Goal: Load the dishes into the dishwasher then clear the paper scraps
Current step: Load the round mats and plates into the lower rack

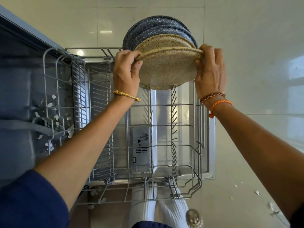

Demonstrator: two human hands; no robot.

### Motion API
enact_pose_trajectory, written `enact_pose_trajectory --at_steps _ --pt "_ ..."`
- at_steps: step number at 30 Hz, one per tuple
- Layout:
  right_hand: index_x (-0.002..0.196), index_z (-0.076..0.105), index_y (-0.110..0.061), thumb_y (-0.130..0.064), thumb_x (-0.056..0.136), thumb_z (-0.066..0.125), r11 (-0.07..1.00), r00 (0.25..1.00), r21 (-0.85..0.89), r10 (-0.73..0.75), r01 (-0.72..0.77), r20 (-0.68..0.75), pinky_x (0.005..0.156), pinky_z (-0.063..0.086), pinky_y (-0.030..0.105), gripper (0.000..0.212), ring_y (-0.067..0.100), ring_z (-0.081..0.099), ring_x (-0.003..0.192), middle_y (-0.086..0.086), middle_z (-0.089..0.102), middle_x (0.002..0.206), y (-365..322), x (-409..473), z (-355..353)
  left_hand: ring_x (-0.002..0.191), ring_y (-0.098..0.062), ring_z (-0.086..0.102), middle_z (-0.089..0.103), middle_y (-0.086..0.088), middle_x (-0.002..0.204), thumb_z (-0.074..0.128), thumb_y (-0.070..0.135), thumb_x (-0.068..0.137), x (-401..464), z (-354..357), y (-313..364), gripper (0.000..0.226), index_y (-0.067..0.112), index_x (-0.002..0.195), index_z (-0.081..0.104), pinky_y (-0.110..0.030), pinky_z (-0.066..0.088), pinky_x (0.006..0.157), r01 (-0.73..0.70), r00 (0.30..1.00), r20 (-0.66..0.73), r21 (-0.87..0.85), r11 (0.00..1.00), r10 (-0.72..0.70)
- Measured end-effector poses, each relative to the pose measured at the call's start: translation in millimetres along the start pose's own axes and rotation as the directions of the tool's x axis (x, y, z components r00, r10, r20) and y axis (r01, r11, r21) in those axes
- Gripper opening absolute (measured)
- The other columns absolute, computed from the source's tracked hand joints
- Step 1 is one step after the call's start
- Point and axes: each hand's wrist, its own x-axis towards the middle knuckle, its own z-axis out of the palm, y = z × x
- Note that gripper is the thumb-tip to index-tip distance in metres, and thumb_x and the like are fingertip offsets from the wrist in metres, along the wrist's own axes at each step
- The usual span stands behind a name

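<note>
Paper scraps (pixel 54 119) lie inside the dishwasher tub (pixel 19 96) on the left, and some more on the floor (pixel 246 162) at the right. Left hand (pixel 125 74) and right hand (pixel 210 69) each grip one edge of the plates (pixel 166 69), a tan and blue stack standing on edge between them, over the far end of the pulled-out rack (pixel 164 145).

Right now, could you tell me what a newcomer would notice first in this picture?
Probably the stack of speckled plates, tan in front and blue behind, gripped at its edges by the left hand and right hand over the far end of the pulled-out dishwasher rack. Next, paper scraps litter the dishwasher's interior at left.
</note>
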Motion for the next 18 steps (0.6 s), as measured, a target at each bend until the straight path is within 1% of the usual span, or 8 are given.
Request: enact_pose_trajectory --at_steps 2,5,8,10,12,14,16,18 --pt "0.125 0.049 -0.008 -0.009 0.091 0.040 0.998 0.999 0.056 0.035 -0.036 0.021 0.066 0.036 0.029 0.035 0.033 0.054 0.091 0.015 0.053 0.113 1 0 2 0.100 -0.027 0.051 0.056 -0.029 0.107 0.052 -0.004 0.083 -2 4 7 0.033 -0.004 0.115 0.060 0.002 0.030 0.087 -0.011 1.000 0.024 0.030 0.999 0.010" --pt "0.137 0.040 -0.014 -0.002 0.087 0.042 0.996 0.991 0.046 0.069 -0.075 0.116 0.070 0.037 0.024 0.051 0.030 0.055 0.097 0.013 0.052 0.121 7 -4 6 0.127 -0.031 0.041 0.045 -0.022 0.134 0.053 -0.013 0.079 -12 12 11 0.060 -0.002 0.136 0.038 -0.014 0.023 0.106 -0.015 0.984 0.178 0.081 0.997 0.001" --pt "0.144 0.027 -0.021 0.008 0.078 0.047 0.998 0.965 -0.005 0.066 -0.067 0.253 0.074 0.037 0.021 0.074 0.027 0.051 0.107 0.014 0.043 0.132 16 -13 13 0.134 -0.029 0.034 0.034 -0.017 0.144 0.054 -0.018 0.076 -20 18 0 0.075 0.005 0.143 0.027 -0.029 0.027 0.111 0.021 0.957 0.283 0.158 0.987 -0.066" --pt "0.145 0.025 -0.021 0.009 0.075 0.048 0.999 0.956 -0.034 0.046 -0.038 0.291 0.075 0.038 0.021 0.079 0.027 0.048 0.111 0.015 0.036 0.135 17 -15 18 0.132 -0.027 0.035 0.026 -0.015 0.147 0.054 -0.018 0.076 -20 20 -9 0.083 0.012 0.146 0.020 -0.026 0.034 0.104 0.080 0.939 0.311 0.222 0.972 -0.148" --pt "0.145 0.023 -0.019 0.006 0.075 0.050 0.997 0.954 -0.062 0.061 -0.045 0.292 0.078 0.041 0.024 0.079 0.028 0.046 0.111 0.016 0.034 0.137 16 -11 22 0.127 -0.025 0.038 0.022 -0.013 0.148 0.054 -0.016 0.078 -19 23 -16 0.089 0.019 0.148 0.012 -0.019 0.037 0.091 0.097 0.923 0.332 0.289 0.952 -0.195" --pt "0.147 0.016 -0.016 0.002 0.075 0.052 0.995 0.950 -0.098 0.059 -0.030 0.305 0.090 0.044 0.033 0.083 0.030 0.043 0.117 0.015 0.034 0.138 17 -8 26 0.127 -0.024 0.039 0.019 -0.012 0.149 0.057 -0.010 0.081 -16 25 -17 0.091 0.019 0.149 0.004 -0.014 0.034 0.083 0.099 0.905 0.363 0.324 0.941 -0.220" --pt "0.148 0.009 -0.014 -0.001 0.074 0.056 0.996 0.939 -0.092 0.035 -0.004 0.343 0.101 0.040 0.040 0.089 0.030 0.036 0.127 0.013 0.031 0.143 20 -6 26 0.132 -0.025 0.034 0.016 -0.013 0.151 0.060 -0.003 0.083 -15 25 -15 0.093 0.015 0.148 -0.003 -0.015 0.034 0.088 0.146 0.877 0.397 0.317 0.937 -0.271" --pt "0.148 0.009 -0.014 0.000 0.074 0.059 0.999 0.931 -0.044 0.038 -0.024 0.363 0.098 0.042 0.035 0.090 0.028 0.030 0.133 0.011 0.020 0.151 17 -9 23 0.139 -0.024 0.024 0.016 -0.012 0.154 0.062 0.003 0.084 -16 21 -9 0.093 0.009 0.148 -0.005 -0.020 0.024 0.105 0.241 0.860 0.385 0.273 0.931 -0.336"
